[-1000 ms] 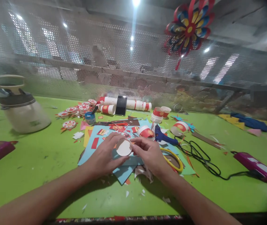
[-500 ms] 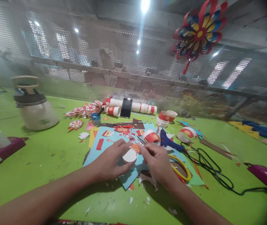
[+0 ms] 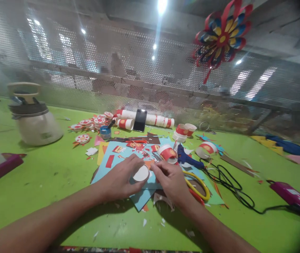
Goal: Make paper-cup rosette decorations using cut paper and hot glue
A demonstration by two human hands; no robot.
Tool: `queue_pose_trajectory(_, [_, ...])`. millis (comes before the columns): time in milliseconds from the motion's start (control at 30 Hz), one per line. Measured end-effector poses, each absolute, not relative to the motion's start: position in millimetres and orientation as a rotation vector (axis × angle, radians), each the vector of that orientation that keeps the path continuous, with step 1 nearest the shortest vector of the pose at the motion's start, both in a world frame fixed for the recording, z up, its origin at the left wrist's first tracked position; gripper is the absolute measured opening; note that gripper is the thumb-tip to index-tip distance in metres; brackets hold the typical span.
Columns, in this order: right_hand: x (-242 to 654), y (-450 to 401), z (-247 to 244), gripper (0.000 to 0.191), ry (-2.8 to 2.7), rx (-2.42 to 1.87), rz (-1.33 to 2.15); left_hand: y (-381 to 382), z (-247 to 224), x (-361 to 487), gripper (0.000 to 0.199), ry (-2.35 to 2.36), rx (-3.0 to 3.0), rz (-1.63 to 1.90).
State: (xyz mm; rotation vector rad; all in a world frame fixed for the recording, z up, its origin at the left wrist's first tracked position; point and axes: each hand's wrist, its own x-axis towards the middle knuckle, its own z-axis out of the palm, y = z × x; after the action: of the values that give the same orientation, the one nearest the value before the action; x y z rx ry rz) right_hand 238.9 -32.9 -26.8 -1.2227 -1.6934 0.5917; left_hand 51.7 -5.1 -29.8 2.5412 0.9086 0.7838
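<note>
Right fingers (image 3: pixel 157 171) now off white disc (image 3: pixel 141 173)

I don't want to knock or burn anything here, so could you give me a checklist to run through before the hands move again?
1. White round piece held by the left hand: ok, between thumb and fingers.
2. Something small between the right hand's fingertips: cannot tell.
3. Blue glue gun clear of paper: not ok, it lies among paper pieces.
4. Glue gun cool: cannot tell.
5. Blue jar upright: ok.
6. Green table free of scraps: not ok, white bits lie near its front edge.
</note>
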Motion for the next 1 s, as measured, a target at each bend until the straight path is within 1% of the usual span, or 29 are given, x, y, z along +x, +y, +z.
queue_pose_trajectory(200, [236.3, -34.7, -29.4, 0.027, -1.758, -1.205, 0.566, 2.2, -35.0, 48.9, 0.028, 0.914, 2.519, 0.735])
queue_pose_trajectory(367, [238.9, -32.7, -27.5, 0.017, -1.681, -1.210, 0.519, 6.5, -40.7, 46.5, 0.048, 0.957, 2.475, 0.750])
queue_pose_trajectory(433, [242.2, -30.2, -26.9, 0.014, -1.640, -1.211, 0.503, 7.7, -42.5, 46.2, 0.051, 0.967, 2.471, 0.758])
queue_pose_trajectory(567, [255.5, -22.9, -23.6, 0.021, -1.545, -1.192, 0.537, 10.9, -43.3, 46.6, 0.048, 0.962, 2.472, 0.783])
queue_pose_trajectory(667, [268.0, -16.4, -18.0, 0.027, -1.363, -1.153, 0.634, 12.7, -42.9, 46.8, 0.045, 0.967, 2.472, 0.792])
queue_pose_trajectory(800, [275.4, -11.5, -12.9, 0.032, -1.274, -1.173, 0.658, 13.1, -43.5, 47.6, 0.048, 0.990, 2.435, 0.806])
queue_pose_trajectory(900, [272.3, -12.8, -13.9, 0.031, -1.386, -1.226, 0.622, 12.3, -43.6, 48.6, 0.047, 1.014, 2.405, 0.802])
queue_pose_trajectory(1000, [268.2, -15.1, -17.9, 0.024, -1.476, -1.234, 0.578, 10.4, -41.8, 48.8, 0.040, 0.995, 2.414, 0.792])
